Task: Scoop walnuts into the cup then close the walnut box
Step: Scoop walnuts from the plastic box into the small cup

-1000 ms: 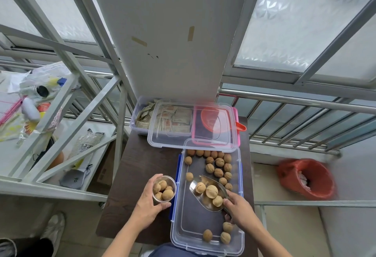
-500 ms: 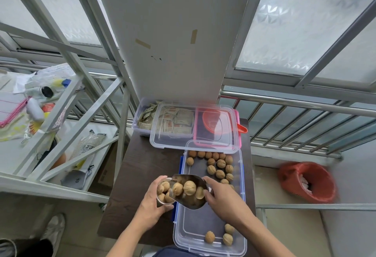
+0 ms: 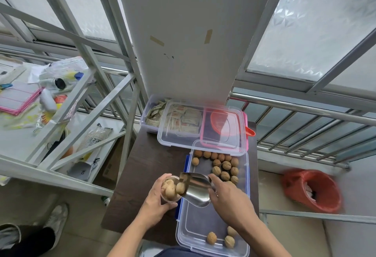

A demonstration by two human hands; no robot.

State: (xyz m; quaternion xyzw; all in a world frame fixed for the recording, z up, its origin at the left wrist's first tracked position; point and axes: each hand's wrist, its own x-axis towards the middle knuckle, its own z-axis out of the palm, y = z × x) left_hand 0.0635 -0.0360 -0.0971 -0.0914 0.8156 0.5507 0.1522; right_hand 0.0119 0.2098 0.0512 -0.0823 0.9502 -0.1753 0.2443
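My left hand [image 3: 155, 202] grips a small clear cup [image 3: 170, 190] heaped with walnuts, held over the dark table just left of the walnut box. My right hand [image 3: 227, 199] holds a metal scoop [image 3: 196, 188] tipped mouth-down against the cup's rim, a walnut at its lip. The open clear walnut box [image 3: 247, 177] with blue clips lies to the right, with several walnuts [image 3: 223, 167] at its far end and three near me. Its clear lid [image 3: 173, 138] rests on the containers behind it.
Behind the walnut box stand a clear box of sachets [image 3: 154, 112] and a pink-rimmed box with a red scoop [image 3: 225, 123]. The dark table [image 3: 146, 167] is narrow. A metal rack [image 3: 81, 114] rises at left, a red bin [image 3: 311, 190] sits on the floor at right.
My right hand lifted the loaded scoop out of the box, carried it left to the cup and tipped it; the walnuts have slid from the scoop into the cup.
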